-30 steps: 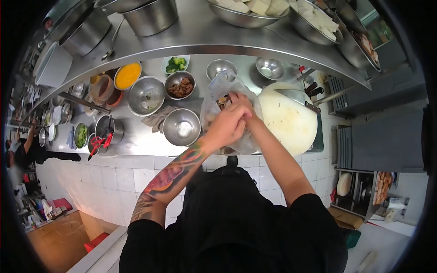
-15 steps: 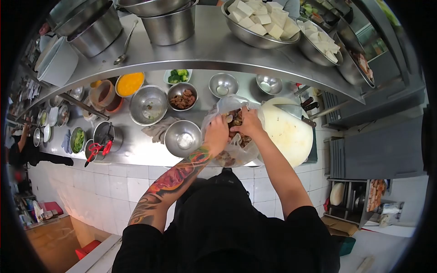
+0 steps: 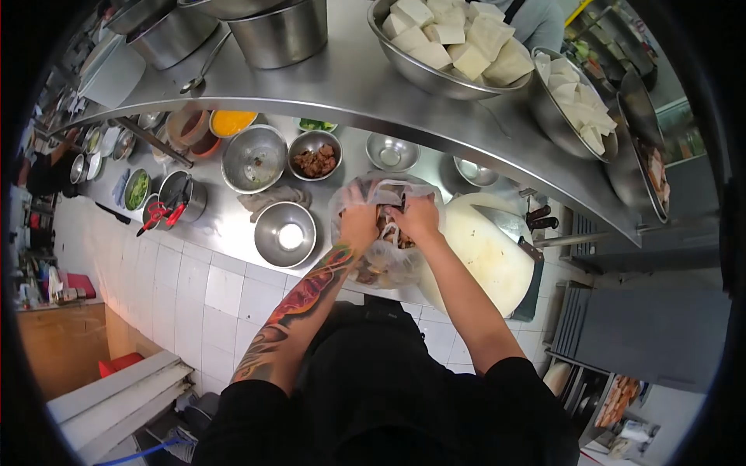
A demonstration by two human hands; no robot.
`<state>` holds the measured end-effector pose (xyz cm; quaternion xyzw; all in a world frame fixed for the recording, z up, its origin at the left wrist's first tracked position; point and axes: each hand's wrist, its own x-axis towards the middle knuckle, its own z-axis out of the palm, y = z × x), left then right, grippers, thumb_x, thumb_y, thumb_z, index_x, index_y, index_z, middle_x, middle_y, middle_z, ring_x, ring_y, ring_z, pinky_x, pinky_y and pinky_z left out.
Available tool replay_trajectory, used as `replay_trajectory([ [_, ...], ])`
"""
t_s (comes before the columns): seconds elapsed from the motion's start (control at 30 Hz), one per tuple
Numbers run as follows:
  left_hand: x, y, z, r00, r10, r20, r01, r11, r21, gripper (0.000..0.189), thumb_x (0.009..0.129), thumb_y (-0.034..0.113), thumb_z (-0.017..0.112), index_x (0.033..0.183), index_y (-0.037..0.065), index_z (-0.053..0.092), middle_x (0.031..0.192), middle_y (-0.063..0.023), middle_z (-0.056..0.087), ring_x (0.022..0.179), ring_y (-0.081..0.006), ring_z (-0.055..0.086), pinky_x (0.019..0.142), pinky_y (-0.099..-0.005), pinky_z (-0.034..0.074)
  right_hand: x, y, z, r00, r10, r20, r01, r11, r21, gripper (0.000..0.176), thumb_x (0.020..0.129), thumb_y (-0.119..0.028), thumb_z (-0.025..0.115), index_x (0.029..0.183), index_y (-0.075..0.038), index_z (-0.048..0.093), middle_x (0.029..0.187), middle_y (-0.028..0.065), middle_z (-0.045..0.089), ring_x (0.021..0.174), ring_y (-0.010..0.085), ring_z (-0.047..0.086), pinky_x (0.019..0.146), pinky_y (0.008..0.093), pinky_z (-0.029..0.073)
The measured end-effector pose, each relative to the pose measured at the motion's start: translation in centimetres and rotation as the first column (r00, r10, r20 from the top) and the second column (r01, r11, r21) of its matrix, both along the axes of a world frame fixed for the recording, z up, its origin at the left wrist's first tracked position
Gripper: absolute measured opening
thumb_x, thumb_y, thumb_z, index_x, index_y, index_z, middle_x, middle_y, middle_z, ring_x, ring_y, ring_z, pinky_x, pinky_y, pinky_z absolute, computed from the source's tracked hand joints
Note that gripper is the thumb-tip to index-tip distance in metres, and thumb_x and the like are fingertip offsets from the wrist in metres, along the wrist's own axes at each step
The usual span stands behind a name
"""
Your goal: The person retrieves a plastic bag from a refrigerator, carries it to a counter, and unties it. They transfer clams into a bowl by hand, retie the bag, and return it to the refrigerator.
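Note:
A clear plastic bag point(image 3: 382, 268) filled with brown, shiny food pieces point(image 3: 398, 233) sits at the counter's front edge. My left hand point(image 3: 359, 223) is at its left side, fingers reaching under the translucent film and partly veiled by it. On the other side of the opening, my right hand point(image 3: 418, 216) is closed on the bag, its thumb by the pieces. What exactly the pieces are I cannot make out. A steel bowl point(image 3: 285, 234) stands just left of the bag, and a round white cutting board point(image 3: 486, 260) lies to its right.
A cleaver point(image 3: 501, 223) and dark-handled knives point(image 3: 542, 217) lie by the board. Behind are a bowl of browned meat point(image 3: 315, 161) and a large steel bowl point(image 3: 254, 159). Overhead, a steel shelf point(image 3: 326, 85) carries tofu blocks point(image 3: 454, 35). Red-handled scissors point(image 3: 159, 213) rest at left.
My view has turned and shifted. Both hands have gone from over the brown pieces to the bag's two sides, with film now over my left fingers.

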<state>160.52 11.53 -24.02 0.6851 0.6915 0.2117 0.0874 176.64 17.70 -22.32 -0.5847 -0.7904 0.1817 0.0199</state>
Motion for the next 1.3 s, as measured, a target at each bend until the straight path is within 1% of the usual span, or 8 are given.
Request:
replay_trajectory([
  [0.13, 0.7, -1.3, 1.5, 0.977, 0.104, 0.188, -0.092, 0.993, -0.072, 0.086, 0.077, 0.023, 0.083, 0.151, 0.003, 0.043, 0.141, -0.0338, 0.049, 0.125, -0.0545, 0.050, 0.107, -0.0569, 0.043, 1.2, 2.5, 0.0, 0.999, 0.042, 0.007, -0.040, 0.985, -0.170, 0.090, 0.076, -0.064, 0.077, 0.142, -0.007, 0.054, 0.126, 0.0227, 0.067, 0.124, 0.0421, 0.059, 0.101, 0.0465, 0.051],
  [0.23, -0.2, -0.1, -2.6, 0.998, -0.058, -0.020, 0.049, 0.952, -0.301, 0.086, 0.074, 0.030, 0.086, 0.146, 0.004, 0.048, 0.134, -0.0270, 0.057, 0.124, -0.0517, 0.051, 0.104, -0.0564, 0.044, 0.8, 4.4, 0.6, 0.999, 0.033, 0.037, -0.018, 0.934, -0.358, 0.096, 0.069, -0.070, 0.080, 0.138, -0.008, 0.057, 0.123, 0.0217, 0.069, 0.114, 0.0371, 0.067, 0.097, 0.0427, 0.053],
  [0.33, -1.0, 1.5, 0.8, 0.961, 0.049, 0.272, 0.077, 0.897, -0.434, 0.083, 0.071, 0.035, 0.089, 0.138, 0.002, 0.053, 0.127, -0.0242, 0.062, 0.123, -0.0481, 0.052, 0.103, -0.0563, 0.043, 0.0, 4.2, -0.6, 0.993, 0.094, -0.077, -0.105, 0.981, -0.162, 0.098, 0.068, -0.070, 0.081, 0.141, -0.009, 0.055, 0.122, 0.0217, 0.070, 0.115, 0.0381, 0.067, 0.097, 0.0436, 0.053],
  [0.43, -1.0, 0.2, 0.2, 0.960, 0.079, 0.268, -0.029, 0.982, -0.184, 0.083, 0.068, 0.038, 0.090, 0.133, 0.002, 0.054, 0.126, -0.0244, 0.061, 0.120, -0.0466, 0.052, 0.101, -0.0561, 0.044, 0.2, 2.8, 0.9, 0.981, 0.120, -0.151, -0.143, 0.978, -0.154, 0.098, 0.068, -0.066, 0.083, 0.142, -0.008, 0.055, 0.125, 0.0233, 0.069, 0.116, 0.0385, 0.066, 0.099, 0.0433, 0.052],
  [0.63, -0.9, 0.3, -0.8, 0.978, 0.092, 0.186, -0.050, 0.975, -0.218, 0.099, 0.063, 0.036, 0.094, 0.144, 0.008, 0.044, 0.133, -0.0265, 0.052, 0.120, -0.0487, 0.051, 0.102, -0.0526, 0.044, -1.0, 3.2, -1.8, 0.969, 0.086, -0.231, -0.130, 0.974, -0.186, 0.108, 0.064, -0.065, 0.086, 0.146, -0.004, 0.050, 0.122, 0.0219, 0.070, 0.114, 0.0359, 0.068, 0.100, 0.0397, 0.052],
  [0.83, -1.0, 0.5, 0.9, 0.919, 0.056, 0.390, -0.003, 0.991, -0.135, 0.108, 0.061, 0.023, 0.095, 0.150, 0.006, 0.035, 0.138, -0.0265, 0.046, 0.131, -0.0491, 0.044, 0.110, -0.0501, 0.041, -0.8, 2.9, -0.9, 0.647, -0.214, -0.732, -0.207, 0.874, -0.439, 0.084, 0.071, -0.007, 0.092, 0.144, -0.009, 0.051, 0.133, 0.0068, 0.063, 0.122, 0.0196, 0.060, 0.107, 0.0339, 0.047],
  [0.97, -1.0, 0.3, 2.2, 0.816, -0.015, 0.578, 0.049, 0.998, -0.043, 0.109, 0.061, 0.020, 0.094, 0.151, 0.005, 0.034, 0.141, -0.0264, 0.045, 0.132, -0.0464, 0.044, 0.112, -0.0488, 0.040, -1.0, 2.3, 2.4, 0.465, -0.305, -0.831, -0.286, 0.837, -0.467, 0.066, 0.077, -0.004, 0.088, 0.134, -0.009, 0.055, 0.124, 0.0076, 0.066, 0.118, 0.0178, 0.062, 0.102, 0.0331, 0.050],
  [1.3, -1.0, -0.3, 6.8, 0.731, -0.058, 0.680, 0.096, 0.995, -0.018, 0.109, 0.062, 0.023, 0.094, 0.149, -0.001, 0.032, 0.140, -0.0282, 0.048, 0.134, -0.0458, 0.043, 0.110, -0.0474, 0.043, -1.2, 1.5, 7.7, 0.504, -0.270, -0.820, -0.245, 0.866, -0.436, 0.061, 0.078, -0.001, 0.087, 0.131, -0.007, 0.056, 0.122, 0.0066, 0.067, 0.112, 0.0169, 0.065, 0.098, 0.0334, 0.053],
])
